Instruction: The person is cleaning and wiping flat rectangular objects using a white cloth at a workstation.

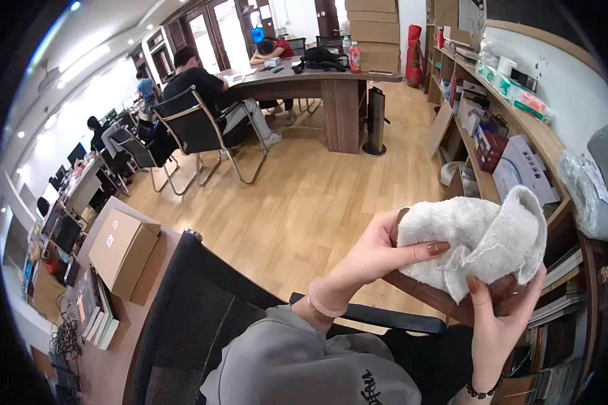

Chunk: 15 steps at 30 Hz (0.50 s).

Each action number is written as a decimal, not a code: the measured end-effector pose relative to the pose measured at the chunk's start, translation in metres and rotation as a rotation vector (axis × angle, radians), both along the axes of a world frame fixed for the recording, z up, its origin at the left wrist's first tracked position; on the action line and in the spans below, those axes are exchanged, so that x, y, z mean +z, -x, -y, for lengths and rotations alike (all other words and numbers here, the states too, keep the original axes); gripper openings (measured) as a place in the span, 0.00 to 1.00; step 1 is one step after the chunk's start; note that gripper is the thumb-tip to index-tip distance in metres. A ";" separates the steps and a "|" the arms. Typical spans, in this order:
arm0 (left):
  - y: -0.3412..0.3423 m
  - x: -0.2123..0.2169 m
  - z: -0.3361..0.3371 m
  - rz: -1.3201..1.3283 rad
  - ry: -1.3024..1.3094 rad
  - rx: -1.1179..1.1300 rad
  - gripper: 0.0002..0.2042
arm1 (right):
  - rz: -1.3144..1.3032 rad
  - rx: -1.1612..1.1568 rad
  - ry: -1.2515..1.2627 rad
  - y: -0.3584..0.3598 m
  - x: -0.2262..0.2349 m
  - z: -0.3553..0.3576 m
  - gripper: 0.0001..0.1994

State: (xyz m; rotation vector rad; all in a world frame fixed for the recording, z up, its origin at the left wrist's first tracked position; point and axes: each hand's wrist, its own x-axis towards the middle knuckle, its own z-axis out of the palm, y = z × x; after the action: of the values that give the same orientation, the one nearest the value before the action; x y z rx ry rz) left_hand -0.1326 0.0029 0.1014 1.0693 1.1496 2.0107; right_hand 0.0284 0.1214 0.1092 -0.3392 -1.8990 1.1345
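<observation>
1. Off-white, fluffy, bunched cloth (463,233): held aloft at near right.
2. Left hand (373,255): cloth's left end gripped, thumb laid on top.
3. Right hand (498,329): cloth's lower right edge gripped, thumb near.

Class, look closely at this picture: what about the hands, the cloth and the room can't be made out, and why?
All in the head view:
- Left hand: fingertips other than the thumb's, hidden behind the white cloth.
- Right hand: most fingertips, also hidden by the cloth.
- Brown surface: largely covered by the cloth; full shape unclear.
- Cardboard box: contents hidden by its sides and top.
- Far-left monitors: screen details too small.
</observation>
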 end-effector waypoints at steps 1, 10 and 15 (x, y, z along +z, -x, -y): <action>0.002 0.000 0.002 0.018 -0.033 -0.007 0.19 | -0.039 -0.032 -0.211 -0.007 0.012 -0.002 0.33; -0.013 -0.020 -0.033 -0.002 0.192 -0.348 0.20 | 0.009 -0.271 -0.592 -0.179 -0.042 -0.045 0.38; -0.063 -0.032 -0.075 0.018 0.212 -0.610 0.17 | 0.137 -0.505 -0.523 -0.232 -0.042 0.017 0.39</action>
State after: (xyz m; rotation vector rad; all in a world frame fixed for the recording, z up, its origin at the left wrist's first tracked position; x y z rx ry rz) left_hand -0.0697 0.0778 0.0689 1.1196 0.8641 1.3893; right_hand 0.2604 0.1048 0.0671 -0.5660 -1.9896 0.2734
